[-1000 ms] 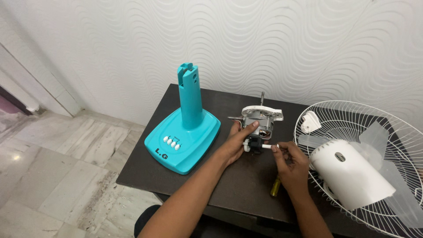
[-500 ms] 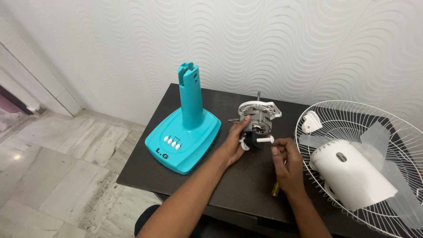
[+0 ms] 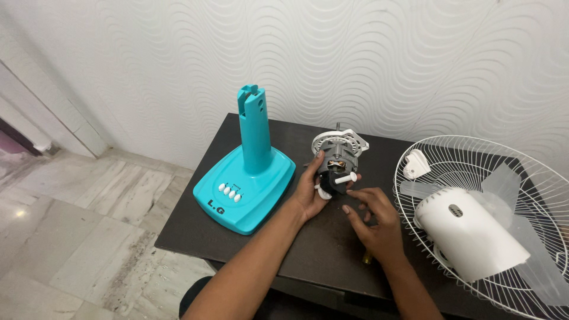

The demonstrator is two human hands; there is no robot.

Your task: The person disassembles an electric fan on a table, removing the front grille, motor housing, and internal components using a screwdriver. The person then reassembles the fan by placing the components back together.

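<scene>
My left hand (image 3: 310, 191) grips a fan motor (image 3: 336, 157) with a white front plate, a black rear block and a white knob shaft (image 3: 344, 178) pointing right. The motor is tilted and rests on the dark table (image 3: 249, 243). My right hand (image 3: 368, 220) hovers just below and right of the shaft, fingers spread, holding nothing. Under that hand lies a yellow-handled screwdriver (image 3: 367, 259), mostly hidden.
A turquoise fan base (image 3: 248, 178) with an upright column and white buttons stands at the left. On the right lies a white wire fan guard (image 3: 510, 178) holding a white motor cover (image 3: 468, 234), clear blades and a small white cap (image 3: 416, 164). A wavy white wall is behind.
My left hand has tilted and turned the motor toward the left. My right hand let go of the white shaft end and dropped lower, fingers spreading apart.
</scene>
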